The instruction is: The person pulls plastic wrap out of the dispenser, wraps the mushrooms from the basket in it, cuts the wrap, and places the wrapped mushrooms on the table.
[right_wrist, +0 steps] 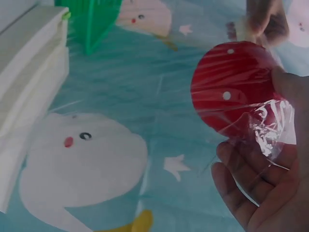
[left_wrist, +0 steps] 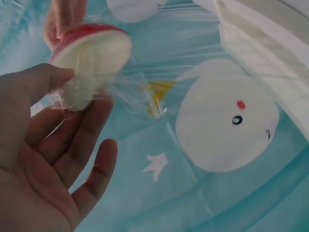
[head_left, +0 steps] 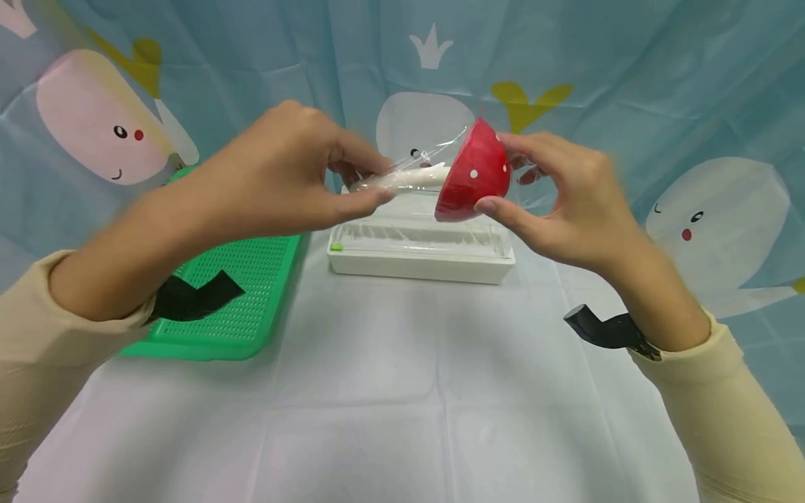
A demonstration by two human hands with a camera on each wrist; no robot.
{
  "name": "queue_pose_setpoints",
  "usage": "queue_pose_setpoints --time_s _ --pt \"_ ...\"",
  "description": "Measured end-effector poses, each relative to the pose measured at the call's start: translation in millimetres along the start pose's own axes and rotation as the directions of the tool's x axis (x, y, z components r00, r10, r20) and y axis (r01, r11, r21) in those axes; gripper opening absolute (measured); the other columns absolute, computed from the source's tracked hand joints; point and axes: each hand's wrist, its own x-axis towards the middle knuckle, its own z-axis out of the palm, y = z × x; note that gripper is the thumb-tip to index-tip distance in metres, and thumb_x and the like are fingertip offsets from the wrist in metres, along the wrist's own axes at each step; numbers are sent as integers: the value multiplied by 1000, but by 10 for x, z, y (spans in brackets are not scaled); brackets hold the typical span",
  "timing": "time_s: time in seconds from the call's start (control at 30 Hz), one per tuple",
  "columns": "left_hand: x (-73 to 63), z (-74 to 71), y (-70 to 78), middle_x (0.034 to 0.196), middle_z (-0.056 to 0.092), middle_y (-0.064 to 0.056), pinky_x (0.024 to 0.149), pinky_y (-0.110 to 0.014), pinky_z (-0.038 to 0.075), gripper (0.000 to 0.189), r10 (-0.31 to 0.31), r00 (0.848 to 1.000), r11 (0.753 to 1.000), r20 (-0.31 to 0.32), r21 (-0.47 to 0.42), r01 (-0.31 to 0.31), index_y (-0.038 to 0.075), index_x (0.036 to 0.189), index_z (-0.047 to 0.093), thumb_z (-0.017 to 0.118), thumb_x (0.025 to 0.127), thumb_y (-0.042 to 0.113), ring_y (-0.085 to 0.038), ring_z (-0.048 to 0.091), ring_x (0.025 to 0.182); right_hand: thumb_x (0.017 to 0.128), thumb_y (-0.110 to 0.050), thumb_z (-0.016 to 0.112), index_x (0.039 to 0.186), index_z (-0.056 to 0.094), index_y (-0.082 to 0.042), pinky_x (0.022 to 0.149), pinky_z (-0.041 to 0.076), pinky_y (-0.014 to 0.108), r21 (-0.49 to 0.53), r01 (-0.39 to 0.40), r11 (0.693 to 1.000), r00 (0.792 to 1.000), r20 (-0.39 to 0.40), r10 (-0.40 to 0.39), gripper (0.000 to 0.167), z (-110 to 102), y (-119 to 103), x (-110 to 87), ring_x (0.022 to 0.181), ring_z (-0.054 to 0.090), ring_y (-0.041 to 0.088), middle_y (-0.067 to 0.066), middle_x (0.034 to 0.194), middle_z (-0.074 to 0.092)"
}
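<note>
Between the two hands, a toy mushroom (head_left: 474,171) with a red, white-dotted cap and pale stem is held sideways above the table. Clear cling film (left_wrist: 140,94) is drawn over it and gathers in wrinkles around the stem. My left hand (head_left: 283,171) pinches the film-covered stem end between thumb and fingers. My right hand (head_left: 566,199) grips the rounded cap (right_wrist: 227,92) by its edges, with bunched film by the palm in the right wrist view. Behind and below stands a white cling film dispenser (head_left: 421,267), and film appears to stretch up from it toward the mushroom.
A green perforated basket (head_left: 251,307) sits to the left, partly behind my left forearm. White cloth (head_left: 402,391) covers the table. A blue curtain (head_left: 251,49) with printed whales hangs behind. Black straps (head_left: 606,330) stick out at both wrists.
</note>
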Motion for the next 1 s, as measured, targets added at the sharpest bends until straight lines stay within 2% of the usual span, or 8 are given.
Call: queue_pose_setpoints --time_s 0.1,0.13,0.2,0.23,0.4,0.67,0.77,1.0 --pt "-86 -493 1009 99 79 25 65 -25 53 27 -49 995 991 85 -120 59 48 120 76 72 95 57 4 72 86 83 -16 84 138 68 -2 88 50 9 27 -52 998 999 12 51 59 93 35 -154 95 70 22 14 119 77" --pt "-97 -607 1267 96 80 20 66 -25 53 22 -66 992 986 104 -146 80 41 116 80 74 96 49 1 72 84 84 -17 83 137 68 -2 88 50 9 33 -67 997 998 16 67 58 127 46 -212 96 70 21 14 120 77" --pt "-129 -727 1599 91 81 13 68 -28 55 17 -111 983 974 145 -181 136 30 111 84 76 97 35 -3 72 81 84 -16 83 136 69 -2 88 50 9 45 -92 995 996 20 91 55 201 55 -328 96 70 19 12 119 77" --pt "-148 -737 1680 92 81 12 68 -27 55 17 -127 978 972 165 -174 155 26 111 84 77 96 31 -2 71 81 84 -16 82 135 70 -3 88 51 9 48 -103 994 995 23 102 54 236 55 -383 97 71 18 11 119 78" --pt "-298 -599 1727 89 80 12 66 -29 56 16 -146 960 956 238 -215 199 24 110 84 78 96 27 -1 69 78 83 -15 84 134 70 -5 87 54 13 59 -131 990 991 44 128 54 403 7 -629 100 72 16 7 120 78" --pt "-624 -304 1771 90 78 12 68 -27 57 16 -156 945 937 287 -260 234 24 109 82 81 93 27 0 68 79 84 -17 85 138 67 -8 82 63 30 129 -224 966 970 128 208 57 736 -98 -1009 101 71 11 3 123 76" --pt "-749 -154 1788 89 77 16 63 -24 54 15 -157 933 928 323 -274 251 26 109 82 80 94 27 2 66 78 86 -19 85 140 66 -9 82 65 36 168 -272 947 956 160 246 58 874 -123 -1171 102 71 11 2 126 75" --pt "-987 279 1763 88 77 16 61 -21 51 17 -171 908 904 382 -306 299 21 110 82 78 96 28 5 63 75 92 -28 82 139 66 -13 84 64 32 208 -400 893 908 225 354 52 1218 -118 -1500 103 70 10 -2 124 74"
